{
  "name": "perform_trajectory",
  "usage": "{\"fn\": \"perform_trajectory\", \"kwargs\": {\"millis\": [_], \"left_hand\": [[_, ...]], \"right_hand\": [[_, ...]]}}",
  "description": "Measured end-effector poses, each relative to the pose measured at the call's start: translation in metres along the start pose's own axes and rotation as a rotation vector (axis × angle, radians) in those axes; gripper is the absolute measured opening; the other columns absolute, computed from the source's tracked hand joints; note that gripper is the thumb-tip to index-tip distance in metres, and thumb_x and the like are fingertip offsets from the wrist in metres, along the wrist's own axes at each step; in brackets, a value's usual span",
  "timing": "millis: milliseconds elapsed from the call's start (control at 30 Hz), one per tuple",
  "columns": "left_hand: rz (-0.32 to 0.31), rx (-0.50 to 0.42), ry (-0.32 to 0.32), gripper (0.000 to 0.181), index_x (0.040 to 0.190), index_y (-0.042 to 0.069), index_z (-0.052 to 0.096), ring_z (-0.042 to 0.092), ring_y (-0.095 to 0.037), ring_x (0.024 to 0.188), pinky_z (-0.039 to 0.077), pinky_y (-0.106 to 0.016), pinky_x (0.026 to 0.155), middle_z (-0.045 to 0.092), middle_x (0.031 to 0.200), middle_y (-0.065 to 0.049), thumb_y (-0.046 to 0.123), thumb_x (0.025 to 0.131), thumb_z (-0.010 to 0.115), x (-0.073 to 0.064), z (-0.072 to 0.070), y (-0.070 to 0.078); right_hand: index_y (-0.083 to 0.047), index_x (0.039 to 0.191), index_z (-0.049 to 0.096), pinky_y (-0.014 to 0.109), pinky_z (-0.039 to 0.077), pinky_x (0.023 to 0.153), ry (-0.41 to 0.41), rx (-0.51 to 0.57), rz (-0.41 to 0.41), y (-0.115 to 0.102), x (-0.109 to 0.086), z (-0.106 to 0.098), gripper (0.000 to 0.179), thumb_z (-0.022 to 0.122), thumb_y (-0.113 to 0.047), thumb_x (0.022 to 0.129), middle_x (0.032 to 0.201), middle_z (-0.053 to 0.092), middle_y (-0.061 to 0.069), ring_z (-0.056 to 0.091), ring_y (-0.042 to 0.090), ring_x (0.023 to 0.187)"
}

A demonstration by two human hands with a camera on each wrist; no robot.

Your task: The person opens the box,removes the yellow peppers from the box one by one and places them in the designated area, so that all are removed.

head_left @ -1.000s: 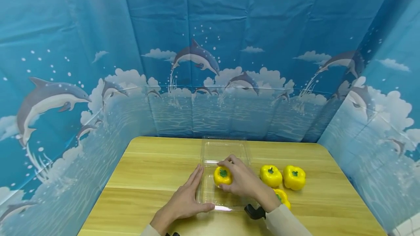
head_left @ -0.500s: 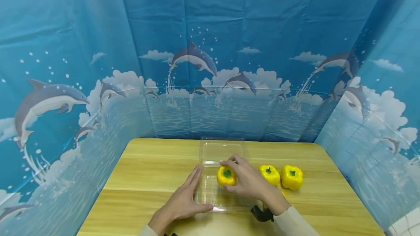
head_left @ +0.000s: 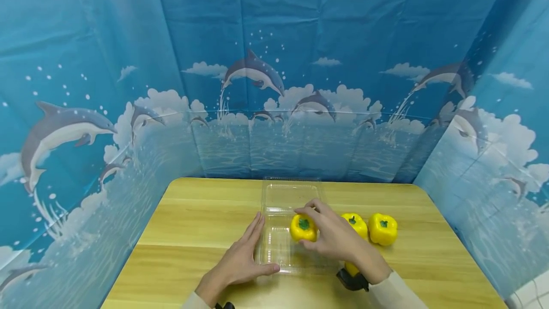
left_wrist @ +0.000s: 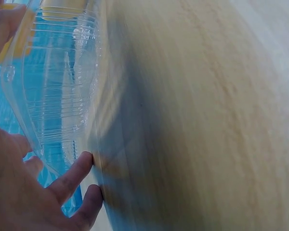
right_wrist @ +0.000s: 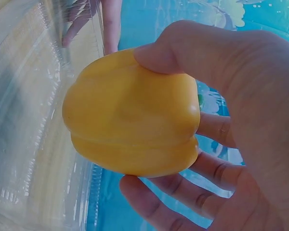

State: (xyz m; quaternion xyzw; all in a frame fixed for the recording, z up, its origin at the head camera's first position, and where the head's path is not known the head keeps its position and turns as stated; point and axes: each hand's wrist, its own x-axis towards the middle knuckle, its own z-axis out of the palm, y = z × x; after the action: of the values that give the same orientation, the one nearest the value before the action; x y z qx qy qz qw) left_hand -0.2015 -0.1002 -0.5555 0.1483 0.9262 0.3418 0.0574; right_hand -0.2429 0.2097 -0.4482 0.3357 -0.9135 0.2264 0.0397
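My right hand (head_left: 336, 237) holds a yellow bell pepper (head_left: 303, 233) over the base of a clear plastic clamshell container (head_left: 275, 254). In the right wrist view the thumb lies on one side of the pepper (right_wrist: 130, 115) and fingertips touch the other side. Whether the pepper touches the container floor, I cannot tell. Along the container's left side rests my left hand (head_left: 240, 262), fingers straight and thumb at the near edge. The left wrist view shows that hand (left_wrist: 24, 183) beside the clear wall (left_wrist: 58, 86).
The container's lid (head_left: 291, 195) lies folded back toward the far table edge. Two yellow peppers, one nearer (head_left: 359, 227) and one farther right (head_left: 383, 229), stand on the wooden table (head_left: 193, 213). Another pepper (head_left: 351, 269) is mostly hidden by the right wrist. A dolphin-print curtain (head_left: 274, 147) surrounds the table.
My right hand has moved the pepper a little to the right across the container, and its wrist now covers more of the nearest loose pepper. The left hand stays in place.
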Motion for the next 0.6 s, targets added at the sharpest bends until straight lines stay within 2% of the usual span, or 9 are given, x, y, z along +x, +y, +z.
{"fn": "perform_trajectory", "kwargs": {"millis": [367, 600], "left_hand": [[0.011, -0.004, -0.005, 0.131, 0.19, 0.035, 0.002, 0.053, -0.059, 0.162, 0.052, -0.085, 0.12, -0.002, 0.2, 0.004, 0.075, 0.096, 0.084, -0.001, -0.002, 0.003], [0.011, 0.014, 0.0, 0.131, 0.189, 0.039, 0.001, 0.055, -0.058, 0.162, 0.052, -0.085, 0.119, -0.002, 0.2, 0.006, 0.076, 0.096, 0.084, -0.001, -0.001, 0.001]], "right_hand": [[-0.023, 0.158, 0.071, 0.029, 0.063, 0.084, -0.004, 0.003, 0.021, 0.003, -0.008, -0.01, 0.072, 0.101, -0.037, 0.093, 0.144, 0.067, 0.004, 0.068, 0.014, 0.112], [-0.026, 0.157, 0.072, 0.028, 0.062, 0.085, -0.002, -0.002, 0.05, 0.006, -0.016, -0.015, 0.072, 0.101, -0.037, 0.092, 0.145, 0.067, 0.0, 0.068, 0.012, 0.112]]}}
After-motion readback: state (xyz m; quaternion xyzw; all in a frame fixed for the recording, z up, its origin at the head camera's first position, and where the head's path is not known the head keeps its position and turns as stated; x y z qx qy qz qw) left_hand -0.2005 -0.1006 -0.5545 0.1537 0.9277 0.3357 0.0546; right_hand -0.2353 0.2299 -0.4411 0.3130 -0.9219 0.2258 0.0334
